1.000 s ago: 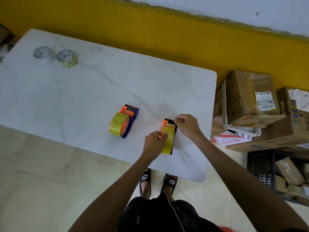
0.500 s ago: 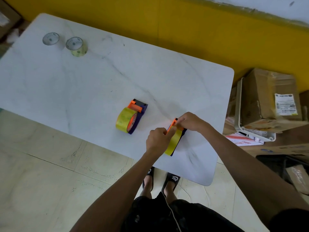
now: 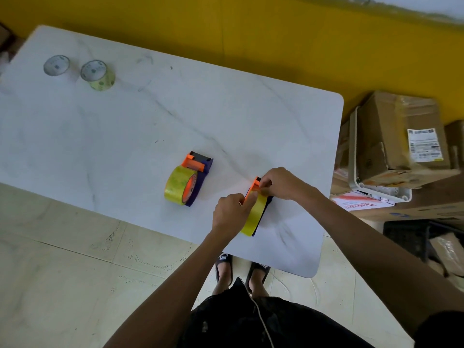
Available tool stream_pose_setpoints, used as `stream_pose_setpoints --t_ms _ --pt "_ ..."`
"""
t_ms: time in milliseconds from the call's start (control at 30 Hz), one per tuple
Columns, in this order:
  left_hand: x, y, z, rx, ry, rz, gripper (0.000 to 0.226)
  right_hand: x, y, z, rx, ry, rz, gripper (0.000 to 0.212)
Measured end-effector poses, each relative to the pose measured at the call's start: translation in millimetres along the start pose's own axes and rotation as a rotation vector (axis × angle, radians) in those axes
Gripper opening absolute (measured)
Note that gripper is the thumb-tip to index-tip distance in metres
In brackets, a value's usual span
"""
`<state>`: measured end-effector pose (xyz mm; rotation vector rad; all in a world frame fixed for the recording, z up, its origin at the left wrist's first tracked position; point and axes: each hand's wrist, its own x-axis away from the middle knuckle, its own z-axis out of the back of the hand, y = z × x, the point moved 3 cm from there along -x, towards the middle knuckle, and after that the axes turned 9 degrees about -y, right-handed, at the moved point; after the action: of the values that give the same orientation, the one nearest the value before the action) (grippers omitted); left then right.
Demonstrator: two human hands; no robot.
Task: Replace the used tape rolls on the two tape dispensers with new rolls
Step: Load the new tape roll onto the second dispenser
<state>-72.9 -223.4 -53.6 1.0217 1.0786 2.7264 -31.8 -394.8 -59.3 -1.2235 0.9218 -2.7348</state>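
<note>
Two orange and dark blue tape dispensers lie on the white marble table (image 3: 125, 136). The left dispenser (image 3: 188, 178) carries a full yellow roll and nobody touches it. The right dispenser (image 3: 256, 209), also with a yellow roll, sits near the table's front edge. My left hand (image 3: 229, 214) grips its roll and side. My right hand (image 3: 278, 183) pinches at its orange head end. Two nearly bare rolls stand at the far left: a grey one (image 3: 56, 65) and a pale yellow one (image 3: 98, 75).
Cardboard boxes (image 3: 401, 136) and a white plastic basket (image 3: 376, 192) stand on the floor to the right of the table. A dark crate (image 3: 411, 237) sits nearer me. A yellow wall (image 3: 276, 33) runs behind the table. My feet (image 3: 241, 270) are below the front edge.
My right hand has closed in on the orange head of the right dispenser and now pinches it. My left hand keeps its grip. The camera view has shifted a little.
</note>
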Motion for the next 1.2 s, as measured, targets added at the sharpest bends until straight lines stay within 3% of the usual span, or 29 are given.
stream_pose_setpoints --t_ms 200,333,433,667,767,1200 --pt "-1 3 2 0.031 -0.046 -0.063 0.060 -4 8 -4 0.047 0.055 0.033 0.046" --pt "6 1 6 0.117 -0.027 -0.098 0.060 -9 9 -14 0.141 0.124 0.072 0.043" --pt "3 1 8 0.041 -0.024 -0.167 0.061 -9 5 -13 0.214 0.118 0.058 0.046" --pt "-4 -8 7 -0.300 -0.091 -0.178 0.062 -9 20 9 0.215 0.103 -0.016 0.010" --pt "-1 -12 8 -0.310 -0.107 -0.145 0.072 -10 32 19 0.210 0.130 0.002 0.013" --pt "0 -10 12 -0.348 -0.119 -0.099 0.072 -23 39 22 0.325 0.345 -0.106 0.015"
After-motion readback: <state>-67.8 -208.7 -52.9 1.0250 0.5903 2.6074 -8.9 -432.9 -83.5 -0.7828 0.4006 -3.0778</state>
